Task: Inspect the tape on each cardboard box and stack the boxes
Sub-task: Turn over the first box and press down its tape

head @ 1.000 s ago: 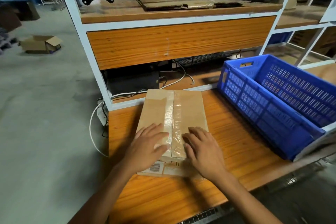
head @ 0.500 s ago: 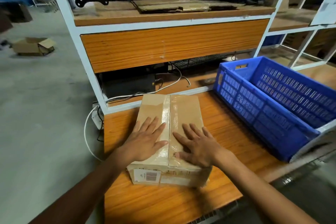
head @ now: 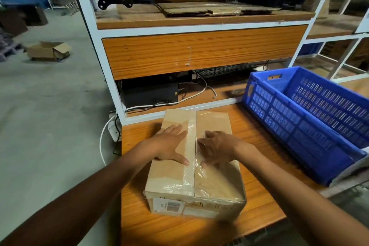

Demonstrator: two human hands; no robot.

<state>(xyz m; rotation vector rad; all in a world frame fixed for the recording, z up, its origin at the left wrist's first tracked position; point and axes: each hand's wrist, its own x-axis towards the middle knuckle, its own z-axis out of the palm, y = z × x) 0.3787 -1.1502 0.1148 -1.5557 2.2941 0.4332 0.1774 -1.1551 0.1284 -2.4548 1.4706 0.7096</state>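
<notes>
The counter [head: 259,146] carries everything here, an orange wood-grain top with a shelf frame [head: 199,26] rising at its far edge; to the right sits a blue crate [head: 299,126], slotted and, as far as its visible part shows, holding nothing; just left of it, near the counter's left end, lies the cardboard box [head: 211,177], flaps closed, a barcode label on its near face. Clear tape [head: 190,166] runs along the centre seam, wrinkled toward the near edge. The left hand [head: 169,146] lies flat on the left flap, fingers spread, grasping nothing; the right hand [head: 217,148] rests on the right flap, fingertips bent onto the tape, also holding nothing. Judging by this, the inspection of one box is under way; no stack is visible; every stacking step looks still to come.
</notes>
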